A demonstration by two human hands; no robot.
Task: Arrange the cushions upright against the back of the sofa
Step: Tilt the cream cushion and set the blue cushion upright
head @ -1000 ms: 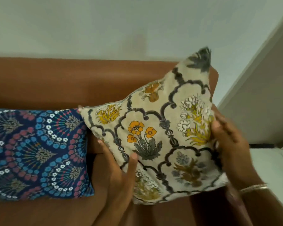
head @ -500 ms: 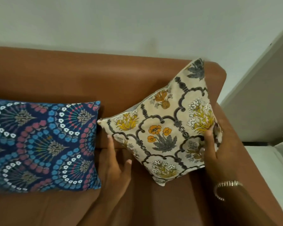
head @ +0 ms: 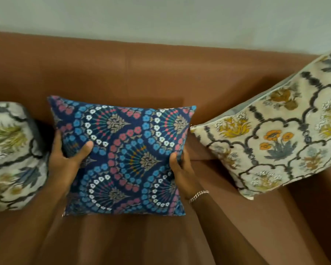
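Observation:
A dark blue cushion [head: 126,155] with fan and flower patterns stands in the middle of the brown sofa [head: 161,77], leaning toward its back. My left hand [head: 67,155] grips the cushion's left edge, thumb on the front. My right hand [head: 182,173], with a bracelet on the wrist, grips its right edge. A cream floral cushion [head: 279,134] leans tilted in the sofa's right corner. Another cream floral cushion [head: 11,155] sits at the left, cut off by the frame.
A pale wall [head: 161,18] rises behind the sofa back. The brown seat [head: 132,240] stretches toward me below the cushions. The sofa's right armrest [head: 323,207] lies beside the tilted cream cushion.
Both hands let go of the cream floral cushion on the right and took hold of the blue cushion. The view swung left, bringing a third cushion into sight.

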